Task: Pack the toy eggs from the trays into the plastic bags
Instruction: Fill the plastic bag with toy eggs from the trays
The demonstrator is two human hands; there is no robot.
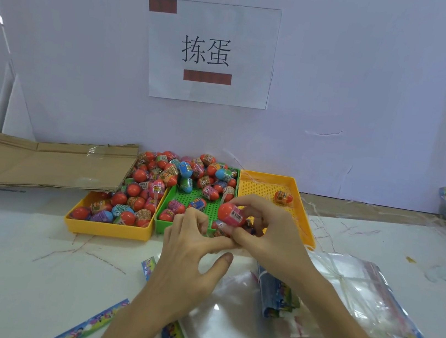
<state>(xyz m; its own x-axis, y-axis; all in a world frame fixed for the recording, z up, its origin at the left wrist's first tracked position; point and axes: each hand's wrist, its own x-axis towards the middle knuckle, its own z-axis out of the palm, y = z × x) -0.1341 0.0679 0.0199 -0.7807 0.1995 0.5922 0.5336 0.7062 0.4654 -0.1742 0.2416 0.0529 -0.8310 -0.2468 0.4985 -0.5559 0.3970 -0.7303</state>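
- Hands meet at the middle of the view, in front of the green tray [197, 194]: the right hand [267, 233] pinches a red and pink toy egg [231, 214] between thumb and fingertips, and the left hand [189, 250] pinches the mouth of a clear plastic bag [223, 313] just under it.
- Egg sits held in the air above the near edge of the green tray, touching only fingers, with its red rounded end toward 10 o'clock and its labelled pink end toward 4 o'clock, so the long axis runs on a slant from upper left to lower right.
- Second egg seems to lie already in the bag mouth below, though the fingers hide most of it.
- Judged from this, the step in hand is feeding the egg into the bag; it should go well if the left hand holds the opening wide and the right hand turns the egg narrow end first before letting go.
- Supply remains large: a yellow tray [109, 227] at 9 o'clock of the hands is heaped with eggs, and another yellow tray [299, 209] at 1 o'clock holds a single egg [283, 197].
- More flat bags [356, 293] lie at 4 o'clock on the white table [17, 239].
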